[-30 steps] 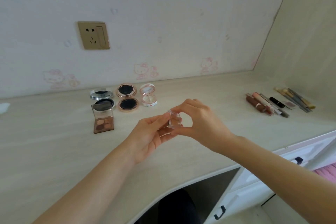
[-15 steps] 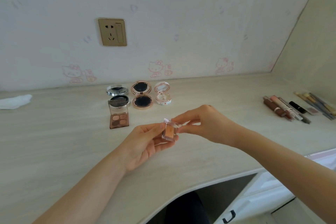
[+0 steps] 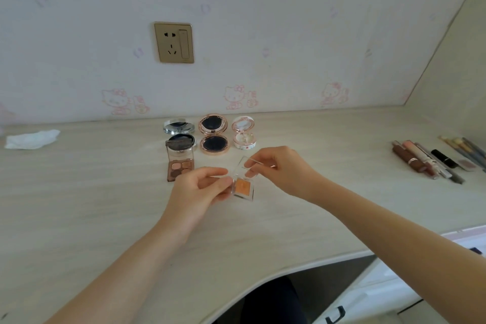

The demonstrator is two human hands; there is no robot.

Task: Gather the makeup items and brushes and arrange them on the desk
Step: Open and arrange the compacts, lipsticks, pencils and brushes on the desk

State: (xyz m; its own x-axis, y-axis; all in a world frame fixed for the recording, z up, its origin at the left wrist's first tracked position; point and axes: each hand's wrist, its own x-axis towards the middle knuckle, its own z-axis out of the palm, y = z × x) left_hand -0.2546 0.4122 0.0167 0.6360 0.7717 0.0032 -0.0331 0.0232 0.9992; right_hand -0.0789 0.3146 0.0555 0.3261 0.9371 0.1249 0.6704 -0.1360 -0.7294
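A small clear case with an orange powder pan (image 3: 242, 187) is held over the desk (image 3: 79, 205). My left hand (image 3: 200, 189) pinches its base at the left edge. My right hand (image 3: 278, 168) pinches the clear lid, which is swung up and open. Behind them stand a brown eyeshadow palette (image 3: 180, 166), a silver compact (image 3: 179, 133), a rose-gold compact with dark pans (image 3: 213, 135) and a white and pink compact (image 3: 243, 137), all open. At the right lie lip tubes and pencils (image 3: 418, 160) and brushes (image 3: 465, 148).
A crumpled white tissue (image 3: 31, 139) lies at the far left of the desk. A gold wall socket (image 3: 174, 42) is above the compacts. White drawers (image 3: 394, 294) sit below the desk's curved front edge at the right.
The clear case went from shut to open: my right hand lifted the lid while my left hand kept the base. The view shifted left, bringing the tissue into sight.
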